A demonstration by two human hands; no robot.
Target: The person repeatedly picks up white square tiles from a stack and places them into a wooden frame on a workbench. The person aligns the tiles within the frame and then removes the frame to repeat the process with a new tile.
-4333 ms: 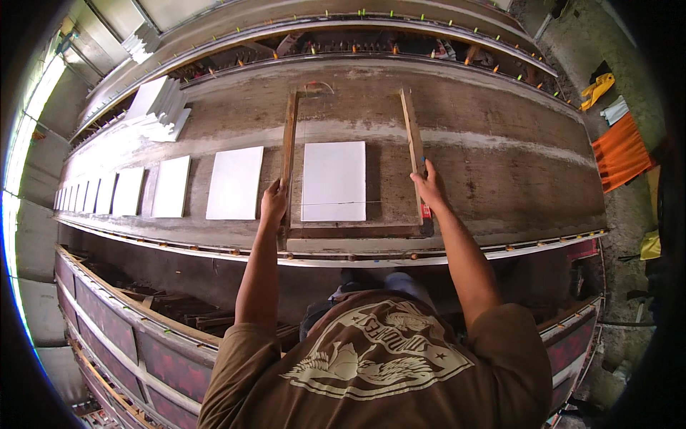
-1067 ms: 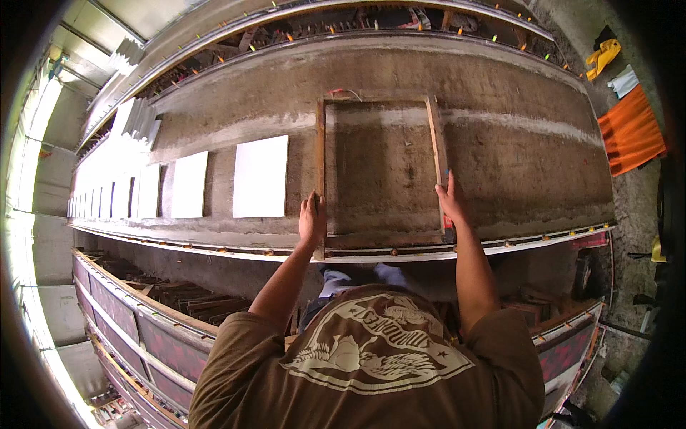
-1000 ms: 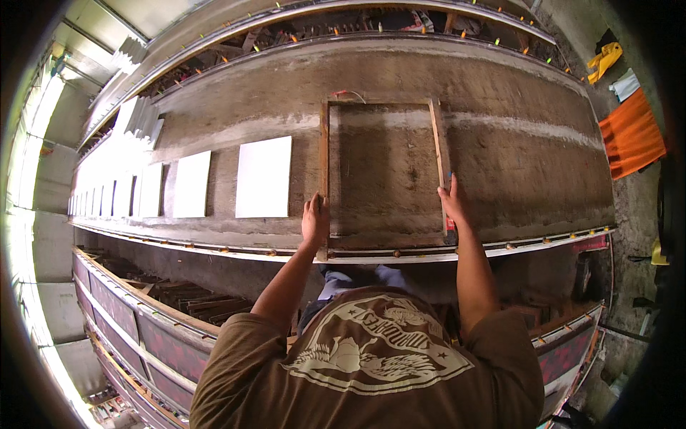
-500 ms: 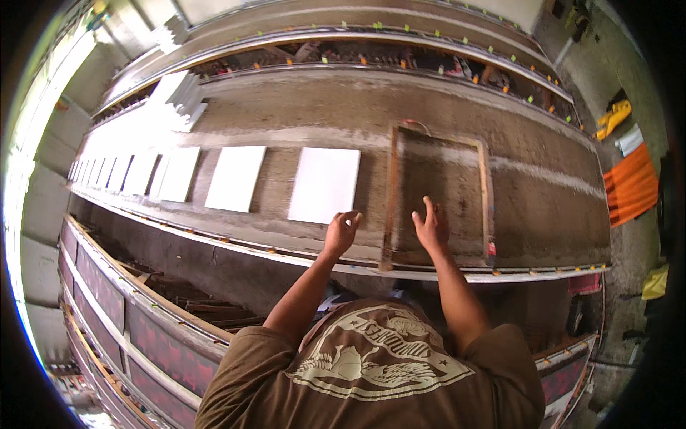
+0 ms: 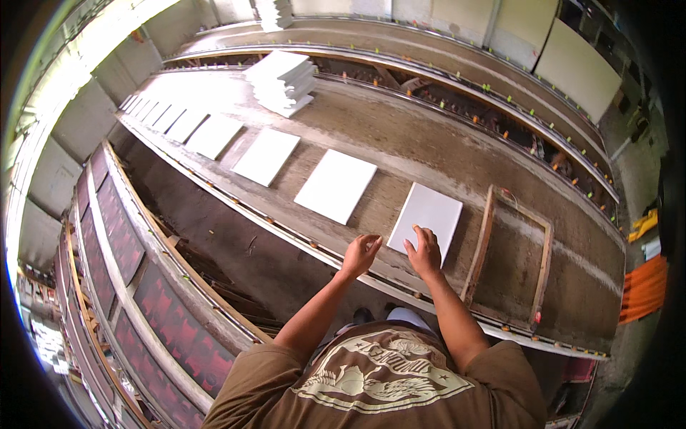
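My right hand (image 5: 425, 256) hovers over or rests on the near part of a white rectangular sheet (image 5: 434, 213); I cannot tell if it touches. Its thumb and fingers are apart and hold nothing visible. My left hand (image 5: 362, 255) is just left of that sheet, above the table's near edge, open with loosely bent fingers. A second white sheet (image 5: 336, 186) lies farther left on the long brown table (image 5: 386, 129). To the right of my right hand, a wooden frame (image 5: 487, 239) lies flat on the table.
Several more white sheets (image 5: 266, 156) run in a row to the far left. A stack of white sheets (image 5: 282, 80) stands at the table's far side. Small orange clips line the near rail (image 5: 243, 211). Another long table with dark red patterned panels (image 5: 171, 318) stands at lower left. Orange cloth (image 5: 643, 289) hangs at right.
My view has turned left, so the sheets and wooden frame appear farther right. My right hand has gone from over the wooden frame to over the nearest white sheet; my left hand has left that sheet's corner.
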